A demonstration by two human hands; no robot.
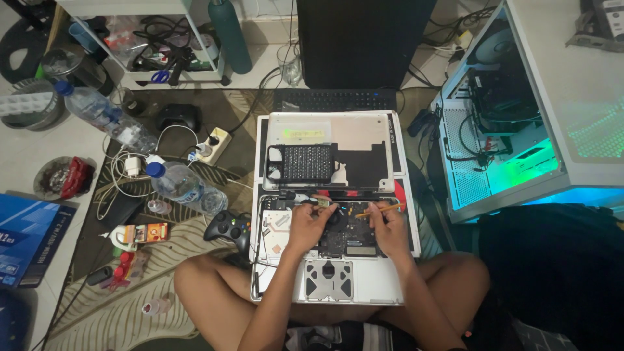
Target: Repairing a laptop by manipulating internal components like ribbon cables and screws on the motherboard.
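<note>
An opened silver laptop (354, 283) lies bottom-up on the floor before my crossed legs, its circuit board (348, 234) exposed. My left hand (309, 224) pinches a small part over the board's upper left. My right hand (388, 227) grips a thin orange-handled screwdriver (380, 209) that points left toward the board. The removed bottom cover (364, 133) lies just beyond, with a black drive (304, 162) resting on it.
A lit desktop computer case (520, 130) stands open at the right. A black game controller (227, 229), two plastic water bottles (185, 185), a power strip (214, 144) with cables and small clutter lie at the left. A keyboard (335, 99) lies beyond the cover.
</note>
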